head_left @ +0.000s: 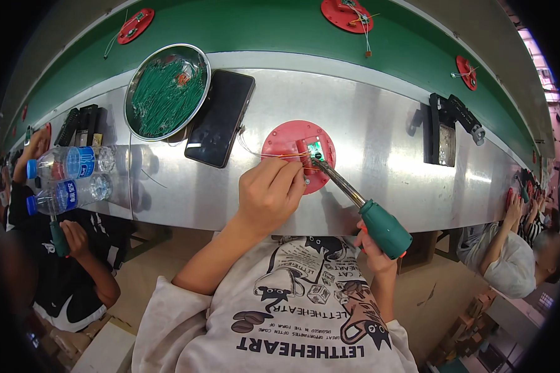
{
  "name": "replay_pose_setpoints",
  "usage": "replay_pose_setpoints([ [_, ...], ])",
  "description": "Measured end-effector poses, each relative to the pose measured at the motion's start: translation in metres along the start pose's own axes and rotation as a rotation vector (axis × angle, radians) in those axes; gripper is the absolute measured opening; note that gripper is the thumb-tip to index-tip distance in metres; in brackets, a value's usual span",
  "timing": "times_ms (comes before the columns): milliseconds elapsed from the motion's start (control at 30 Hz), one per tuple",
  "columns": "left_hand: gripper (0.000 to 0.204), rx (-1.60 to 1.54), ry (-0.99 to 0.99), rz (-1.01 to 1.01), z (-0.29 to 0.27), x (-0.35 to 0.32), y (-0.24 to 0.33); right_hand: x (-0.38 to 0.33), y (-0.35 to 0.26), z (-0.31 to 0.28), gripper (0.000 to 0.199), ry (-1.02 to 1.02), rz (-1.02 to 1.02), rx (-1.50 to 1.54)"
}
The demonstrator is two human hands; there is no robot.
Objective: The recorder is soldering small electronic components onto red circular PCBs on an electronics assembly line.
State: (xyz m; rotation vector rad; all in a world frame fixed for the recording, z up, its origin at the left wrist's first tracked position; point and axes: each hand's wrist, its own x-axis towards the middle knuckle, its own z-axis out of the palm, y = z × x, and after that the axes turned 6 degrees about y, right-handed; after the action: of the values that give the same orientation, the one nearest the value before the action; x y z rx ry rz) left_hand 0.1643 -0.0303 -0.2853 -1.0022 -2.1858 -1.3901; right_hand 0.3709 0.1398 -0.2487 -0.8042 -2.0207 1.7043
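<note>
A round red plastic disc (280, 138) lies on the steel bench in front of me, with a small green circuit board (316, 151) at its middle. Thin wires (250, 147) run across the disc to the board. Over the disc's near left side, my left hand (270, 191) pinches a thin wire beside the board; the fingertips partly hide it. My right hand (374, 250) is wrapped round the green handle of a soldering iron (382, 227). The iron slants up to the left, and its tip is at the board, close to my left fingertips.
Left of the disc are a black phone (221, 118) and a metal bowl (206, 62) of green wires. Two water bottles (74, 163) lie further left. A soldering-iron stand (442, 133) is at right. Beyond runs a green belt (261, 31) carrying red discs (348, 13). People work on both sides.
</note>
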Motion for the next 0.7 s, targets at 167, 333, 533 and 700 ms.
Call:
replay_pose_setpoints([
  [167,0.014,0.002,0.014,0.015,0.003,0.001,-0.002,0.001,0.002,-0.001,0.022,-0.040,-0.034,0.000],
  [333,0.013,0.024,-0.003,0.026,0.003,0.000,-0.003,0.001,0.005,0.000,0.026,-0.011,0.000,0.085],
  [533,0.013,0.024,-0.006,0.030,0.004,0.000,-0.004,-0.002,0.011,-0.003,0.030,-0.017,0.019,0.158],
  [700,0.013,0.018,-0.004,0.024,0.003,0.000,-0.003,0.000,0.021,-0.002,0.037,0.085,-0.068,0.218],
])
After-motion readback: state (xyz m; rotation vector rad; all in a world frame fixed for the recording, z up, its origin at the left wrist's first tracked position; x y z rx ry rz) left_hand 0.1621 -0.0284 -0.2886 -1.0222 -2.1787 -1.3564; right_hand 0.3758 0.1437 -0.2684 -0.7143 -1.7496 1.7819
